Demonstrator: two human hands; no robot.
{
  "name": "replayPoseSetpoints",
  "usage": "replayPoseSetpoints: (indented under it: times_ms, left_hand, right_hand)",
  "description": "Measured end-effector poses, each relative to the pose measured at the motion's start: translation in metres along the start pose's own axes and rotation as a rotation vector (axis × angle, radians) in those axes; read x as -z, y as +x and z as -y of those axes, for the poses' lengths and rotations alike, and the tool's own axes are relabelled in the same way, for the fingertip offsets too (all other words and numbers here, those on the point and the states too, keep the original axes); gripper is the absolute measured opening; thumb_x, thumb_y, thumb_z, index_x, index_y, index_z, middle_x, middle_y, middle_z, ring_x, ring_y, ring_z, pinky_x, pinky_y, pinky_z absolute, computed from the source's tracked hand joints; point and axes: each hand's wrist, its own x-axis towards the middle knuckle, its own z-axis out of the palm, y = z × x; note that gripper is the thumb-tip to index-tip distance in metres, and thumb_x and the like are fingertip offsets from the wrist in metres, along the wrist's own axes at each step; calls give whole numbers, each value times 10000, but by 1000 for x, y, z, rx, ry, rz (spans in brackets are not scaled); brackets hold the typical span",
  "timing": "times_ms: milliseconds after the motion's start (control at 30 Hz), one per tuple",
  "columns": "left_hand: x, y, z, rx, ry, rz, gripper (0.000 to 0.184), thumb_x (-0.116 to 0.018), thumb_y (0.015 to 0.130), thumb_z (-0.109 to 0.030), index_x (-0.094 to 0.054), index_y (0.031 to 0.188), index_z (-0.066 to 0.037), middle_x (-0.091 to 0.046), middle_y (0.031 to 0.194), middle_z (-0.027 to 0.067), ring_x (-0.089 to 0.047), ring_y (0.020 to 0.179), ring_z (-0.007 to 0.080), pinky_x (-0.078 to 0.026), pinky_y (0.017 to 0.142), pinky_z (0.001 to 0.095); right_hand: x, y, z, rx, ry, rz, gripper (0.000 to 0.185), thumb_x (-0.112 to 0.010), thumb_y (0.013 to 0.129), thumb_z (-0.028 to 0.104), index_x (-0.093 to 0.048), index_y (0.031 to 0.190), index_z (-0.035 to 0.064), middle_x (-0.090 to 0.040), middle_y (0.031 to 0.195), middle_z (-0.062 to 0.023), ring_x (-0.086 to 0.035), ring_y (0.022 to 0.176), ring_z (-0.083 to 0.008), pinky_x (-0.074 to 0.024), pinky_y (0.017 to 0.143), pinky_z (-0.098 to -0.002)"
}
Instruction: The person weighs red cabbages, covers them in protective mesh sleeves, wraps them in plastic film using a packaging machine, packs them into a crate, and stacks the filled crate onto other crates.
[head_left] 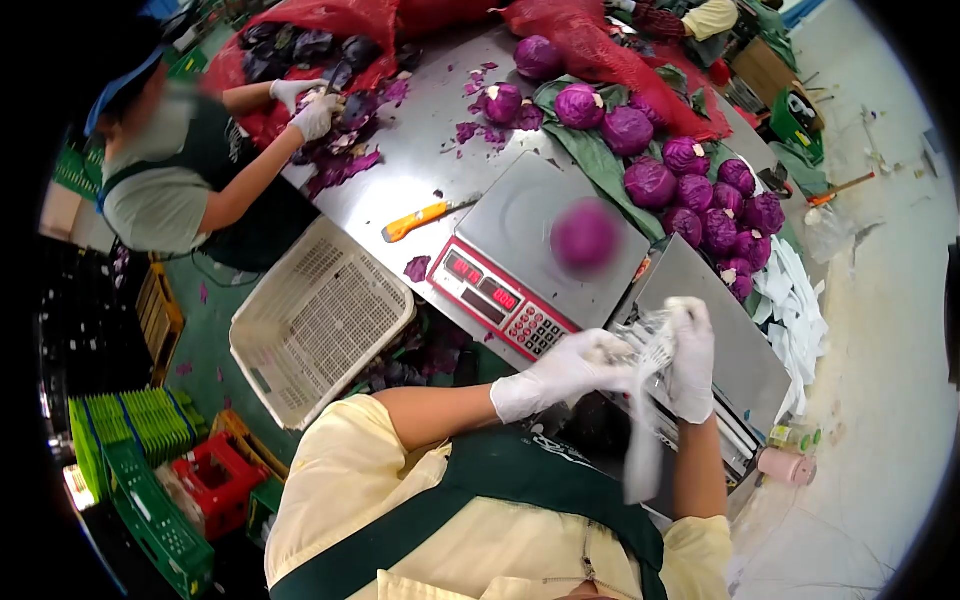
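My left hand (560,375), in a white glove, is closed on one side of a crumpled white strip with dark markings (653,355). Opposite it, my gloved right hand (692,362) pinches the same strip, whose blurred lower end (644,465) hangs down. I cannot tell whether the strip is paper or plastic film. Just beyond my hands, a red cabbage (586,236), smeared by blur, is over the steel plate of a digital scale (505,220) with a red lit panel. Below my right hand sits a metal-topped machine (715,325), partly hidden.
Several red cabbages (692,190) are heaped beyond the scale beside red mesh sacks (590,50). An orange utility knife (415,221) lies left of the scale. A pale plastic crate (318,325) stands below the table edge. Across the table, a gloved co-worker (190,170) handles cabbage leaves.
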Motion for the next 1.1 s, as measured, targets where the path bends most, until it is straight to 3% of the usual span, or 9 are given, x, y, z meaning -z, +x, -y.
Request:
replayPoseSetpoints:
  times_ms: [167, 200, 300, 400, 467, 667, 733, 933, 1100]
  left_hand:
    - [53, 43, 7, -18, -451, -587, 116, -611, 895, -77, -621, 996, -21, -666, 901, 51, -648, 791, 139, -541, 704, 269]
    - [58, 48, 10, 7, -511, -599, 117, -608, 902, -103, -620, 993, -30, -666, 901, 54, -651, 780, 144, -544, 684, 270]
    - [66, 64, 1, 284, -427, -686, 324, -480, 959, -458, -603, 965, -159, -621, 766, -51, -526, 550, 84, -297, 413, 225]
    - [76, 92, -5, 306, -381, -705, 458, -372, 958, -583, -577, 981, -174, -581, 720, -65, -438, 485, 84, -248, 389, 239]
    - [84, 110, -6, 405, -371, -814, 557, -390, 938, -603, -594, 893, -87, -544, 623, 0, -420, 415, 138, -280, 351, 315]
    - [65, 68, -14, -74, -219, -597, 580, -281, 992, -550, -448, 1353, -127, -611, 1181, 45, -614, 988, 171, -512, 798, 340]
    - [55, 44, -25, -89, -471, -304, 632, -275, 988, -564, -389, 1395, -95, -473, 1394, 79, -484, 1248, 202, -416, 1027, 359]
    - [30, 0, -25, 116, -453, -219, 772, -298, 919, -675, -473, 1298, -25, -563, 1270, 149, -549, 1162, 265, -431, 1015, 409]
    - [-13, -31, 5, -3, -236, -7, 776, -246, 964, -609, -463, 1240, 83, -614, 1121, 236, -618, 1025, 331, -478, 961, 424]
  right_hand:
    - [-6, 63, 32, -71, -1143, 645, 406, -709, 784, 229, -608, 1128, 38, -618, 1053, -120, -588, 1002, -167, -472, 851, -287]
    - [-13, 85, 40, -243, -1181, 584, 400, -722, 752, 292, -656, 1052, 35, -618, 1116, -167, -618, 985, -225, -490, 834, -331]
    - [-53, 127, 46, 850, -1308, 208, 218, -543, 865, 283, -628, 909, 87, -561, 854, -144, -589, 767, -373, -480, 705, -444]
    - [-85, 194, 16, 654, -1363, 40, 236, -538, 874, 312, -652, 979, 134, -638, 946, -153, -628, 855, -375, -505, 740, -447]
    - [-78, 233, -12, 142, -1291, 272, 335, -494, 922, 352, -678, 1058, 106, -663, 1023, -197, -640, 943, -350, -499, 800, -395]
    - [-71, 132, 2, -67, -310, 189, 296, -502, 941, 154, -632, 1104, -57, -678, 1012, -94, -612, 889, -134, -472, 814, -274]
    - [-45, 106, -31, 489, -278, 255, 255, -502, 934, 112, -628, 1084, -52, -676, 982, -87, -613, 879, -127, -474, 804, -264]
    - [-9, -39, 19, -263, 319, 265, 256, -603, 931, 220, -617, 1029, -17, -664, 882, -53, -612, 749, -89, -474, 648, -206]
    - [52, -73, -15, -246, 257, 311, 199, -570, 950, 213, -625, 900, 28, -627, 764, -11, -557, 607, -53, -437, 543, -179]
